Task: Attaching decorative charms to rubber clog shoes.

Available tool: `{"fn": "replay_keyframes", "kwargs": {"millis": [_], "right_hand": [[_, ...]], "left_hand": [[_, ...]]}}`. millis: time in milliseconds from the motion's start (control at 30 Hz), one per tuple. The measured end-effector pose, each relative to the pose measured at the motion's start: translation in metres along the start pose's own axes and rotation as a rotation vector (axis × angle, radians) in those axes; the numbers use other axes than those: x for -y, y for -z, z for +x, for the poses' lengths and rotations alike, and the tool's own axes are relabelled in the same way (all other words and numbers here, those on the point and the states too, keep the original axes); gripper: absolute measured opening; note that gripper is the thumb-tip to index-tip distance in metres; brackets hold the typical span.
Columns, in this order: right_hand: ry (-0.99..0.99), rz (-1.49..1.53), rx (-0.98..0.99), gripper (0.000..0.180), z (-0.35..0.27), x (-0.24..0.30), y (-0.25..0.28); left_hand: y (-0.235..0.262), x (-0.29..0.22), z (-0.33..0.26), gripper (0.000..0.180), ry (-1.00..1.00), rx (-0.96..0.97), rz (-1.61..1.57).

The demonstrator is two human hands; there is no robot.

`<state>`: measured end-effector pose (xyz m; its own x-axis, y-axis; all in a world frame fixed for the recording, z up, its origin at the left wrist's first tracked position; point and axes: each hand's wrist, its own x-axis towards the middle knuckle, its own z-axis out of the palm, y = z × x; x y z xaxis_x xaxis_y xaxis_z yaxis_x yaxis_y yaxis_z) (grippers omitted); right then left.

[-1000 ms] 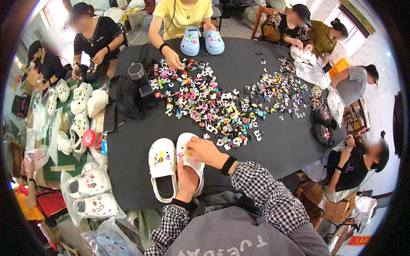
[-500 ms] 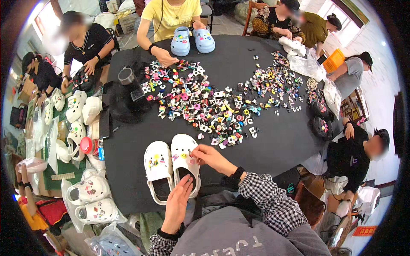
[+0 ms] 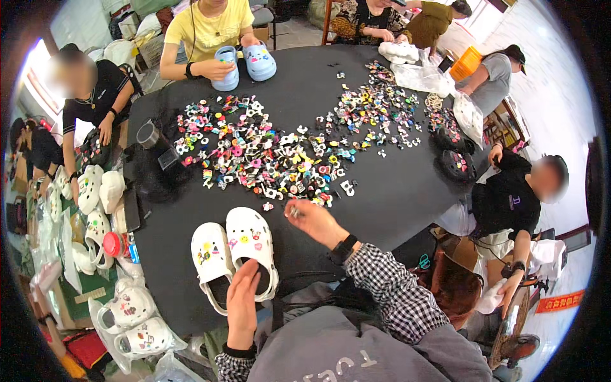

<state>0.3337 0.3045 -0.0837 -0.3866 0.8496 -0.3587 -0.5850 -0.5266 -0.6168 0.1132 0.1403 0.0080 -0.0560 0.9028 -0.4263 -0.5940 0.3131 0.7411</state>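
Since the earlier frames, our right hand [image 3: 312, 219] has left the right clog [image 3: 251, 248] and reached up toward the charm pile [image 3: 273, 153], while our left hand [image 3: 243, 305] has slid back to the clog's heel.

Item: pair of white clogs, on the black table [image 3: 382, 197] at its near edge, directly before us. Left clog [image 3: 210, 258] just beside the right one, touching or nearly so. Long axes run roughly away from us; toes point toward the pile, heels toward us. A few small charms already sit on both uppers.

Right hand: fingers pinched on one small charm [image 3: 294, 212], pale, too small to identify, held just short of the pile's near fringe.

Left hand: fingers loosely extended, flat against the right clog's heel and strap, steadying rather than gripping.

Step, as we judge it: a charm picked and in hand, not yet fitted. Next move calls for carrying it back to a free hole in the upper and pressing it in while the left hand braces the clog.

Also present: other people around the table, blue clogs [image 3: 245, 63] at the far side.
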Motion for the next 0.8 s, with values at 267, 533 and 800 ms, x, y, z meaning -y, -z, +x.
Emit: {"fn": "replay_keyframes", "kwargs": {"millis": [267, 533, 800], "right_hand": [[0.337, -0.343, -0.296, 0.064, 0.011, 0.085, -0.021], [0.331, -0.445, -0.329, 0.039, -0.023, 0.066, 0.048], [0.493, -1.252, -0.384, 0.022, -0.016, 0.042, 0.047]], "left_hand": [[0.021, 0.03, 0.018, 0.057, 0.108, 0.043, -0.178], [0.008, 0.044, 0.076, 0.044, 0.094, 0.051, -0.478], [0.017, 0.048, 0.093, 0.041, 0.102, -0.055, -0.504]]}}
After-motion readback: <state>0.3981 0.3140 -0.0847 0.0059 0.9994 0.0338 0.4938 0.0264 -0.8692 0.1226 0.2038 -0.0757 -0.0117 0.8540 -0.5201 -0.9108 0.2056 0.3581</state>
